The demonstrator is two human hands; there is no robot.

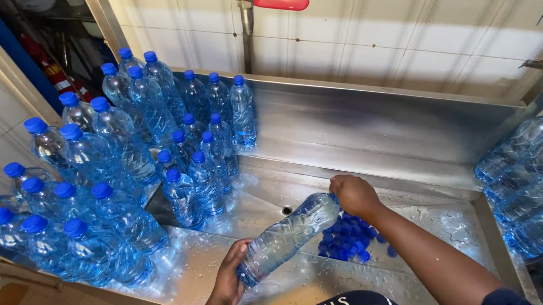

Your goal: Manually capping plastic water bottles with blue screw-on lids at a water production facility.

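A wet steel sink (pixel 375 129) with a tall back wall fills the view; its near edge is cut off by the person's dark shirt and its right end runs out of frame. On its left end stands a crowd (pixel 114 167) of upright clear bottles with blue caps, roughly thirty, though those behind overlap too much for a sure count. At the right edge lies a stack (pixel 536 180) of at least four bottles on their sides, caps toward the upper right, partly cut off. Over the middle of the sink, near the front edge, one bottle (pixel 286 237) is held tilted, its long axis running from lower left up to upper right, neck toward the back wall. The left hand (pixel 230 279) is wrapped around its base; the right hand (pixel 354 196) is closed over the neck, hiding whether a cap sits there. Under that hand a heap of loose blue caps (pixel 345 239) lies by the drain, too jumbled to count.
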